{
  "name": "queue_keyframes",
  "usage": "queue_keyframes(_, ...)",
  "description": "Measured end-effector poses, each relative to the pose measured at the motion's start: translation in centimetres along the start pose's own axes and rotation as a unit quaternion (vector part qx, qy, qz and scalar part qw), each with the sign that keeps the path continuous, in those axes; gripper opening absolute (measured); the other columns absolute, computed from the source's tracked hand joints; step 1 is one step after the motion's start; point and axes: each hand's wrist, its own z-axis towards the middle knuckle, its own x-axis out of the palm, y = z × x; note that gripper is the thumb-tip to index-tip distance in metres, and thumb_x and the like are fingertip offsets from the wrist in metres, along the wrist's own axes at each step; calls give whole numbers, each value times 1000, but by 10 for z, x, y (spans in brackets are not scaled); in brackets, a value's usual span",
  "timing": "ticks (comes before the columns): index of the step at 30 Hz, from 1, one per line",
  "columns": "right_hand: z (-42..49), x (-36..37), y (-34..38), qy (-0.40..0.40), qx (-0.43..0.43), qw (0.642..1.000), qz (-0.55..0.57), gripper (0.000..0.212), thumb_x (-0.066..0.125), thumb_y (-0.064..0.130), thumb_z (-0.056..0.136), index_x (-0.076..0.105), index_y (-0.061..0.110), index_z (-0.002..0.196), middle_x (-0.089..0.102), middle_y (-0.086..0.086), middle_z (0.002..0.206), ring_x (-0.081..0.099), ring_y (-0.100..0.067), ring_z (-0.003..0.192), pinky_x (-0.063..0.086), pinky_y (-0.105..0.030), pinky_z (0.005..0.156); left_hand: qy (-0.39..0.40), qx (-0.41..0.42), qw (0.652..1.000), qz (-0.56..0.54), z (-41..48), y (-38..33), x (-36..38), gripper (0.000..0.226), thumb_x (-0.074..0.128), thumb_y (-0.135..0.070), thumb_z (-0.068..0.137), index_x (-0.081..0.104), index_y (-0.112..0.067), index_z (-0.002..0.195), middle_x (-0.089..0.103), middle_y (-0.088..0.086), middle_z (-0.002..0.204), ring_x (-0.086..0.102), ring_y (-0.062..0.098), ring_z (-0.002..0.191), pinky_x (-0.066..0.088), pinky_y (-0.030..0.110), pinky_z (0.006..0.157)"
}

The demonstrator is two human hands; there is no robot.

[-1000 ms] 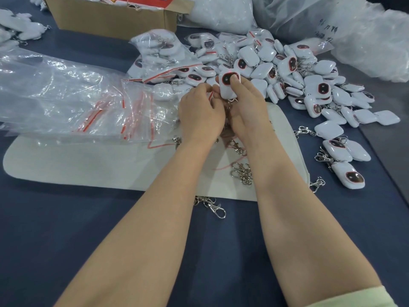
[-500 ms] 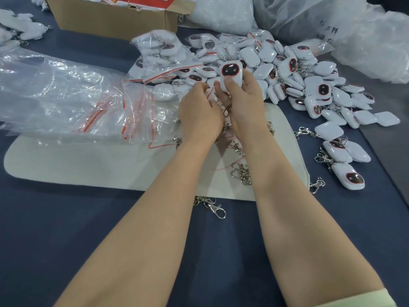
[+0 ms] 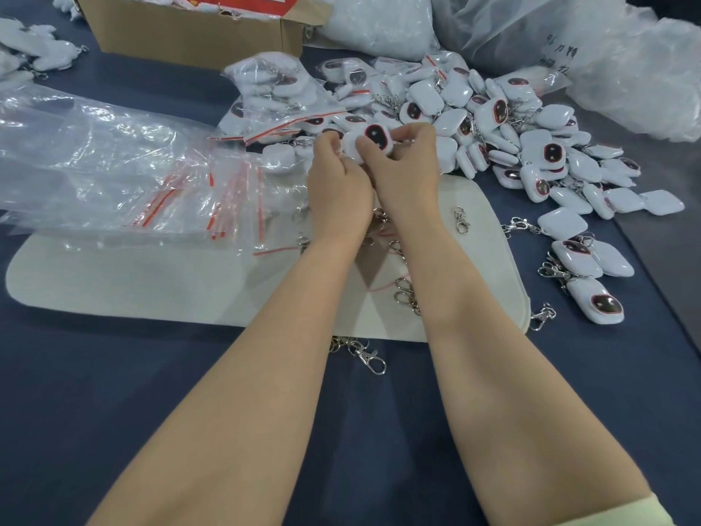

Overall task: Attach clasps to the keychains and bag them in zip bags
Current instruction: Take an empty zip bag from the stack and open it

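**A:** Grip first. The left hand [image 3: 337, 184] and right hand [image 3: 406, 172] are both clamped on one white keychain [image 3: 370, 140]. Its dark, red-rimmed window faces up. It is held above the far edge of the white mat [image 3: 132, 282], just in front of the heap.

**B:** Which part does the left one pinch?

**A:** Hard to say from here. Its fingers curl at the keychain's left edge, possibly on the ring, but the knuckles hide it. The right has its thumb on the near face and its fingers over the top.

**B:** And the stock on the surface [image 3: 113, 392]?

**A:**
- **Heap of loose keychains** [image 3: 531, 146]: beyond the hands, spreading right.
- **Small group of keychains** [image 3: 584, 267]: right of the mat and apart from the heap, with metal clasps among them.
- **Cluster of clasps** [image 3: 407, 294]: on the mat between the forearms.
- **Single clasp** [image 3: 460, 218]: on the mat, right of the right wrist.
- **Another clasp** [image 3: 368, 356]: on the dark blue surface, just off the mat's near edge.

**B:** Bags?

**A:**
- **Empty zip bags** [image 3: 151, 176]: red-striped, fanned over the mat's left part and past it.
- **Filled zip bag** [image 3: 273, 96]: lying against the heap's left side.
- **Cardboard box** [image 3: 189, 36]: open, on the far side.
- **Large plastic sacks** [image 3: 626, 70]: far right.
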Motion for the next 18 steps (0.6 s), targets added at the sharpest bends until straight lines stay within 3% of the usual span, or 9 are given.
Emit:
queue_keyframes(3, 0, -2, 0, 10, -13, 1000, -4, 28, 71, 16, 83, 43, 21, 88, 67, -17, 93, 67, -32, 88, 52, -47, 87, -21, -25, 999, -41, 2, -1, -1, 34, 30, -6, 99, 45, -6, 129, 52, 7, 131, 47, 20, 120, 30, 15, 85)
queue_keyframes(6, 1, -6, -1, 41, -57, 996, -49, 21, 71, 17, 82, 52, 19, 92, 64, 1, 77, 62, -13, 69, 50, -21, 72, -32, -46, 996, -65, 4, -3, -3, 35, 31, -6, 98, 46, -7, 129, 52, 6, 132, 46, 18, 120, 30, 15, 89)
queue_keyframes(9, 2, -8, 2, 104, -95, 983, -121, 7, 70, 18, 85, 65, 21, 89, 59, 15, 70, 53, 4, 62, 41, -12, 65, -35, -58, 994, -82, 3, -5, -3, 35, 32, -5, 97, 47, -8, 129, 53, 6, 130, 49, 20, 120, 36, 25, 100)
queue_keyframes(14, 1, -7, 3, 147, -71, 979, -120, 7, 62, 11, 89, 62, 18, 93, 66, 0, 81, 57, -9, 73, 43, -21, 69, -39, -8, 999, -29, -1, -7, -2, 37, 30, -3, 97, 48, -7, 129, 53, 5, 132, 47, 19, 124, 32, 28, 106)
queue_keyframes(18, -1, -18, 4, 262, -82, 947, -165, 26, 50, -2, 86, 63, 17, 72, 55, 12, 54, 43, 3, 51, 37, -17, 52, -63, 80, 992, 71, -2, -7, -4, 37, 33, -3, 94, 55, -12, 122, 56, 1, 129, 43, 17, 127, 19, 39, 114)
